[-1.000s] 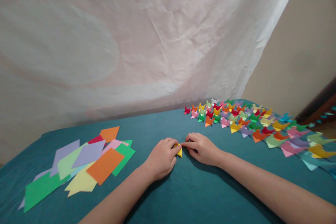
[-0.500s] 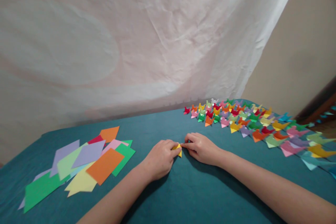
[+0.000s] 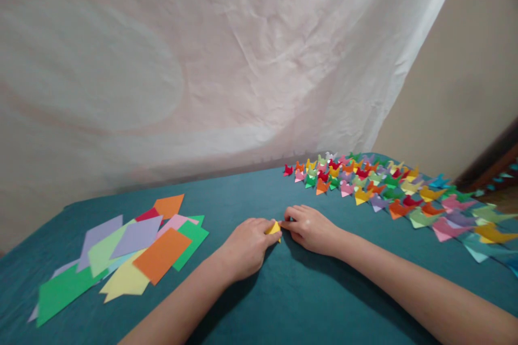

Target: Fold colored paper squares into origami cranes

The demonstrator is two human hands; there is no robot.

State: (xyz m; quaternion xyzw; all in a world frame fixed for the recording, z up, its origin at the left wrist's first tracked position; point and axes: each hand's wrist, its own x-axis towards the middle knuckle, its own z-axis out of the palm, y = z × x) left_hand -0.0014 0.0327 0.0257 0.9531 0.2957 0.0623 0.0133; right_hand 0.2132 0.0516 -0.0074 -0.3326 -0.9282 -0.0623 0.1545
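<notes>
A small piece of folded yellow paper (image 3: 274,228) lies on the teal tabletop between my hands. My left hand (image 3: 251,243) grips it from the left, thumb and fingers closed on it and hiding part of it. From the other side, my right hand (image 3: 306,227) reaches in with its fingers bent and its fingertips at the paper's right edge. Whether the right fingers pinch a tip of the paper is too small to make out.
Loose coloured paper sheets (image 3: 162,255) overlap at the left of the teal table (image 3: 238,188). Rows of small folded paper birds (image 3: 378,202) stand at the right. Behind the table hangs a pale cloth (image 3: 226,64).
My left thumb has shifted slightly to the right across the yellow paper, covering more of its lower part. My right hand has hardly moved.
</notes>
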